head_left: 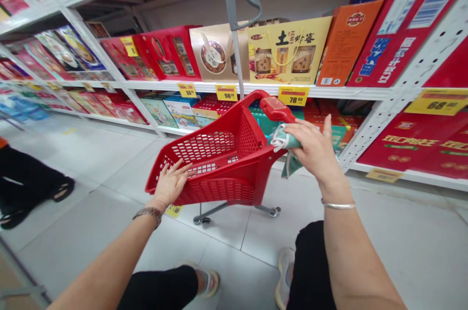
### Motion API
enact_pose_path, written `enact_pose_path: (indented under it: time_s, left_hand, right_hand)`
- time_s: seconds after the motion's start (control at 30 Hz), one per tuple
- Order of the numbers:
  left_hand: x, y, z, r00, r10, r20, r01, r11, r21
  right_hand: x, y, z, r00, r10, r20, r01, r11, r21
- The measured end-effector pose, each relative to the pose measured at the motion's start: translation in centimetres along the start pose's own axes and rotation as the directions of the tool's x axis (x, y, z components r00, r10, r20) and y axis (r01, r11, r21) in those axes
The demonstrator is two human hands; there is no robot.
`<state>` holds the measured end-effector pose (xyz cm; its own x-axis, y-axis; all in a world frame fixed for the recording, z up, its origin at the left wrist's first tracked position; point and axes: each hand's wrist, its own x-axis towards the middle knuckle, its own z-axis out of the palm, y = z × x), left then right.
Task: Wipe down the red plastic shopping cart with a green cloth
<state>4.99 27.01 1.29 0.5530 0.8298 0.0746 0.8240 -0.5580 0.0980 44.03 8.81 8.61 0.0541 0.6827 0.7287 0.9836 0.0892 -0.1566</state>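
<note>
A small red plastic shopping cart (214, 190) with lattice sides stands on the floor in front of me, its basket bare inside. My left hand (170, 183) lies at the cart's near rim, fingers stretched out and holding nothing. At the handle end, my right hand (310, 144) grips a bunched green cloth (291, 166) with white edging. The cloth is against the cart beside its red handle (277, 109); part of it is hidden under my fingers.
White shelving (215, 87) behind the cart bears gift boxes, among them a yellow box (288, 51) and an orange box (347, 47). A grey hooked handle on a pole (237, 5) rises behind the cart. Another person's leg (25, 178) shows at the left.
</note>
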Motion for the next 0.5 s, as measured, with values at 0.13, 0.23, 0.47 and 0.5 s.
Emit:
enact_pose_path:
  time_s: [0.13, 0.23, 0.47, 0.5]
  left_hand:
    - [-0.4, -0.5, -0.6, 0.998, -0.058, 0.026, 0.057, 0.998, 0.035]
    - [-0.6, 1.1, -1.0, 0.971, -0.222, -0.084, 0.225, 0.974, 0.035]
    - [0.1, 12.9, -2.3, 0.954, -0.273, -0.124, 0.199, 0.886, -0.419]
    - [0.3, 14.5, -2.7, 0.954, -0.276, -0.114, 0.194, 0.863, -0.466]
  right_hand:
    - [0.3, -0.7, 0.9, 0.999, -0.023, 0.027, 0.020, 0.995, 0.095]
    - [0.6, -1.9, 1.6, 0.998, -0.053, 0.035, 0.047, 0.987, 0.156]
    - [0.7, -6.5, 1.9, 0.983, -0.174, 0.060, 0.155, 0.959, 0.237]
    - [0.6, -7.3, 1.9, 0.977, -0.201, 0.065, 0.179, 0.953, 0.245]
